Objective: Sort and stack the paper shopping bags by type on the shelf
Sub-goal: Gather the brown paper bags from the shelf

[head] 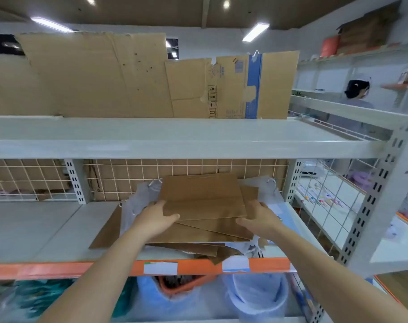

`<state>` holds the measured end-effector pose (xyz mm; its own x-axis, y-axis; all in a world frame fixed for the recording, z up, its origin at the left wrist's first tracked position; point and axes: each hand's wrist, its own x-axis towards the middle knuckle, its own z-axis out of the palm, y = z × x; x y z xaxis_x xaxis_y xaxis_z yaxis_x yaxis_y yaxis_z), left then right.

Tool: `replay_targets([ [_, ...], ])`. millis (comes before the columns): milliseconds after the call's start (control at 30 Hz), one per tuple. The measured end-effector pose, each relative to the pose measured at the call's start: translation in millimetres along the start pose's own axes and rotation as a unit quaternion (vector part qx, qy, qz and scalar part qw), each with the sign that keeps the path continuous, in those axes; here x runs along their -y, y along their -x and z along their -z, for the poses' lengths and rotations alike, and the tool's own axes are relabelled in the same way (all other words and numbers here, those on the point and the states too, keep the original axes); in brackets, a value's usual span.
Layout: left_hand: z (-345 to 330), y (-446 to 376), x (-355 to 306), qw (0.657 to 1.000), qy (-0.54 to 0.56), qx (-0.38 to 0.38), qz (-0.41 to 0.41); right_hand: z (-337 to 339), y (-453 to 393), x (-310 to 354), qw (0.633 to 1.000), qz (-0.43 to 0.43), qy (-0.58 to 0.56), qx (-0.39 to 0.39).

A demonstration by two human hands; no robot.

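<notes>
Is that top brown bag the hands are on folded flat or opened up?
Folded flat. The top brown bag lies as a thin sheet with a crease across it, on the other bags, left hand gripping its edge.

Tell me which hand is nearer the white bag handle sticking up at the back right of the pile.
Right. The right hand sits at the right edge of the brown bags, just below and left of that white bag handle. The left hand grips the top brown bag at its left edge, across the pile.
</notes>
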<state>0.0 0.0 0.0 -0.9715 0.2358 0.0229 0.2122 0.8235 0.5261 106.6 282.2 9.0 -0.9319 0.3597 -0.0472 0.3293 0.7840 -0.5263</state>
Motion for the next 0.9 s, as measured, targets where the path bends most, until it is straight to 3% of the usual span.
replay_targets([
  [300,-9,-43,5,0.991,-0.083,0.054,0.085,-17,-37,-7,0.994,-0.096,-0.027,-0.032],
  [467,-21,-61,10,0.987,-0.052,0.105,0.112,-24,-54,-8,0.988,-0.152,-0.02,-0.036],
  [633,-27,-76,10,0.987,-0.081,0.036,0.133,-32,-61,2,0.973,-0.227,0.025,-0.022],
  [767,-36,-77,8,0.98,-0.122,0.011,0.16,-40,-61,11,0.964,-0.254,0.064,-0.053],
  [900,-42,-84,12,0.983,-0.038,0.0,0.178,-44,-63,12,0.962,-0.242,0.096,-0.082],
])
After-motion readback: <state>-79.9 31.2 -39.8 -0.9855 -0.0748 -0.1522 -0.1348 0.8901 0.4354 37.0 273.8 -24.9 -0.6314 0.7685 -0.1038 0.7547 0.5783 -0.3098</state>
